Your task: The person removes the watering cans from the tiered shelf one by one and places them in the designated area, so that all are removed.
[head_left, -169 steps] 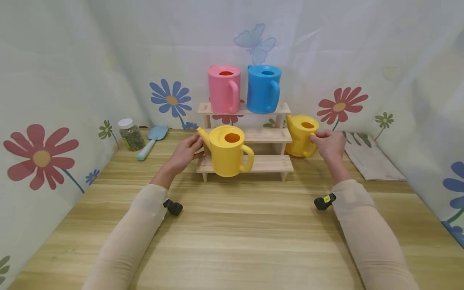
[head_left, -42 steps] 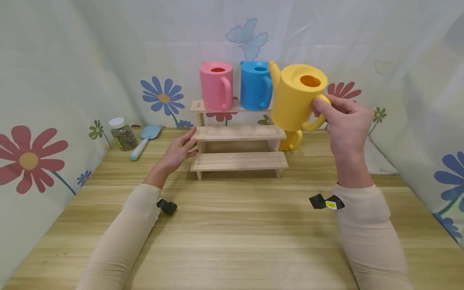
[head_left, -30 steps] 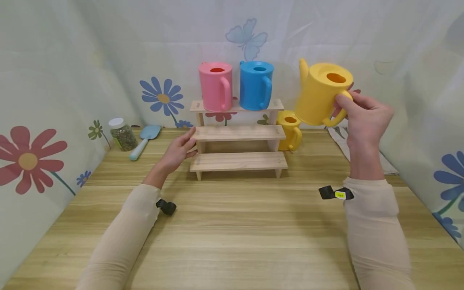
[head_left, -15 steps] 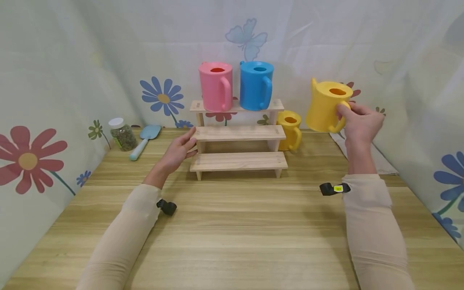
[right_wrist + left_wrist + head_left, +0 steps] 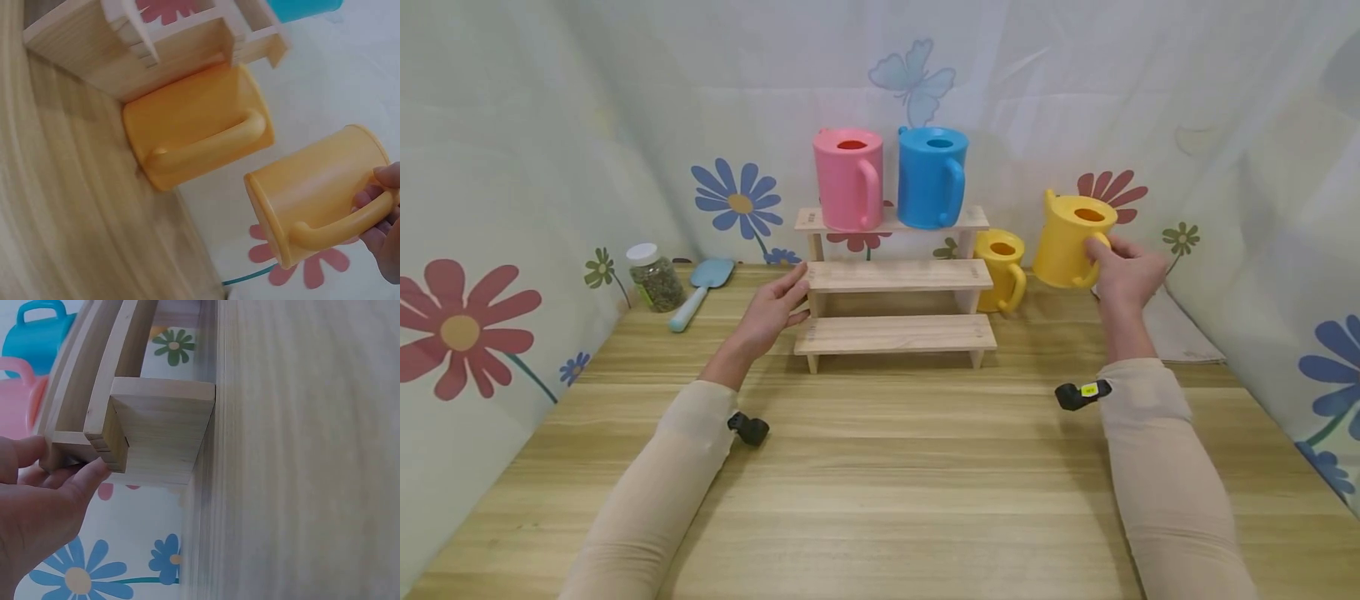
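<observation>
In the head view my right hand [image 5: 1131, 273] grips the handle of a yellow watering can [image 5: 1071, 242]. The can hangs upright above the table, right of a second yellow watering can [image 5: 998, 271] that stands on the table against the stand's right side. The right wrist view shows the held can [image 5: 325, 187] apart from the standing can [image 5: 194, 125]. My left hand [image 5: 766, 315] holds the left end of the three-tier wooden stand [image 5: 895, 333]; in the left wrist view, thumb and fingers lie around the end of a tier [image 5: 103, 434].
A pink watering can [image 5: 847, 183] and a blue watering can [image 5: 931, 179] stand on the top tier. At the back left are a jar of dried green bits [image 5: 655, 279] and a light-blue trowel [image 5: 700, 292]. A folded cloth [image 5: 1183, 333] lies at the right.
A yellow can once on the bottom tier is off it. The right hand has carried the held yellow can rightward past the blue one, then lowered it. The left hand stays at the stand.
</observation>
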The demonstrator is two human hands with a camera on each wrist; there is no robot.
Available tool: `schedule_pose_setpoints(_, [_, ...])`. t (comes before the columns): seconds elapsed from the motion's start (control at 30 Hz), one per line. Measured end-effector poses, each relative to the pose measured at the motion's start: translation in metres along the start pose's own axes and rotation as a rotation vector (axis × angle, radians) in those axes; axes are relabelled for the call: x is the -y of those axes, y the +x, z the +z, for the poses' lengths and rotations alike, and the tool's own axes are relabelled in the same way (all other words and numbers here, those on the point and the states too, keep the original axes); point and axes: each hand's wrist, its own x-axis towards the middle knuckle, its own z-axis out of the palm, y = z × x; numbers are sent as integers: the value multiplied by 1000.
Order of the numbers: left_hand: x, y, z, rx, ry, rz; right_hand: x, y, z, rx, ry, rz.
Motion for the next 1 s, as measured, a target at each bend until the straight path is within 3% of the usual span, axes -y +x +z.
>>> schedule_pose_setpoints(0.7, [2,-1,0,-10,30,6,-67,7,11,33,-224,54])
schedule_pose_setpoints(1.0, [2,1,-1,-7,35,8,-76,8,13,31,-194,38])
